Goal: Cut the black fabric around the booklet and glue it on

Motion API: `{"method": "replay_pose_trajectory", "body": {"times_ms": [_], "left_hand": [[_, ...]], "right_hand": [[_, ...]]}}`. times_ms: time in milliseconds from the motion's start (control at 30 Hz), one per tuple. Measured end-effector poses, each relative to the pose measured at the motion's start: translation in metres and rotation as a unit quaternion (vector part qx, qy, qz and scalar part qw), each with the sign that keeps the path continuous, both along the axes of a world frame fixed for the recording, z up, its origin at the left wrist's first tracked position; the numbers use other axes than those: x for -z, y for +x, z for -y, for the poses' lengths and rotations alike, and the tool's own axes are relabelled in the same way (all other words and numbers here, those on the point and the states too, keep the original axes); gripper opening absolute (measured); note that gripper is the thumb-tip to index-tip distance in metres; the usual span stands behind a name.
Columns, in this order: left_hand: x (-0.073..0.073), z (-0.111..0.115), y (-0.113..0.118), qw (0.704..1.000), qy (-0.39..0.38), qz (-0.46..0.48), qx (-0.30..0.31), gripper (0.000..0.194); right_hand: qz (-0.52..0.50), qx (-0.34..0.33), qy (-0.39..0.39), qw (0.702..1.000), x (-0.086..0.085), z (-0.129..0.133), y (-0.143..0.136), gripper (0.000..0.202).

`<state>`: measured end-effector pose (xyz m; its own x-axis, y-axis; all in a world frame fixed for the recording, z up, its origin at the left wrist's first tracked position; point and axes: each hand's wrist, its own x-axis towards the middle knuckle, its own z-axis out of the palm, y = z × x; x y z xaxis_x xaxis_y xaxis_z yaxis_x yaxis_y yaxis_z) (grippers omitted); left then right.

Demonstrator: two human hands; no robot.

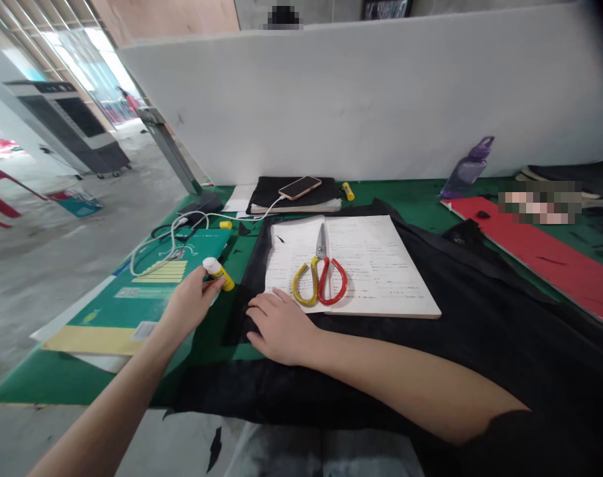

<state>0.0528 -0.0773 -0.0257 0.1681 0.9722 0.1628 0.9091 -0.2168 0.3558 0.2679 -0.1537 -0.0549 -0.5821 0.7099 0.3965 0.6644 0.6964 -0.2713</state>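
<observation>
My left hand (192,298) has its fingers closed around a yellow glue stick (226,281) with a white end, held at the right edge of a green book (107,305). My right hand (284,328) lies flat, fingers extended, on black cloth (381,358) and the lower left corner of an open book (381,265) with printed pages. Just beyond its fingertips, scissors (321,265) with one yellow and one red handle rest on the pages, blades pointing away from me. A small yellow cap (225,225) lies past the green book.
A phone (300,187) with a white cable (222,215) rests on a black-covered book (262,192). Beside it is another yellow glue stick (348,191). To the right are a purple bottle (468,171) and a red sheet (540,258). A white partition (361,99) stands behind.
</observation>
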Motion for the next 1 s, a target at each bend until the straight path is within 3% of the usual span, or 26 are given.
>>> {"method": "replay_pose_trajectory", "body": {"times_ms": [233,400,567,667,833,900,1000], "left_hand": [[-0.003,-0.009,0.011,0.998,-0.019,0.053,-0.008,0.023],[0.008,-0.011,0.007,0.986,-0.059,0.153,0.005,0.030],[0.006,-0.006,0.007,0.985,-0.038,0.166,-0.020,0.031],[-0.007,0.008,0.020,0.963,-0.060,0.262,0.000,0.037],[-0.023,0.032,0.040,0.892,-0.201,0.405,0.029,0.046],[-0.023,0.035,0.042,0.881,-0.217,0.418,0.032,0.045],[-0.018,0.033,0.041,0.889,-0.215,0.404,0.032,0.040]], "right_hand": [[0.003,0.001,-0.002,1.000,0.000,-0.001,0.000,0.037],[0.004,-0.002,-0.003,1.000,-0.001,-0.001,0.001,0.036],[-0.036,0.024,-0.032,0.999,-0.008,0.001,0.001,0.037],[-0.089,0.059,-0.026,0.994,-0.015,0.004,0.002,0.032],[-0.120,0.053,0.009,0.991,-0.019,0.005,0.004,0.033],[-0.116,0.046,0.011,0.992,-0.018,0.004,0.003,0.036],[-0.117,0.038,0.015,0.992,-0.017,0.002,0.003,0.037]]}}
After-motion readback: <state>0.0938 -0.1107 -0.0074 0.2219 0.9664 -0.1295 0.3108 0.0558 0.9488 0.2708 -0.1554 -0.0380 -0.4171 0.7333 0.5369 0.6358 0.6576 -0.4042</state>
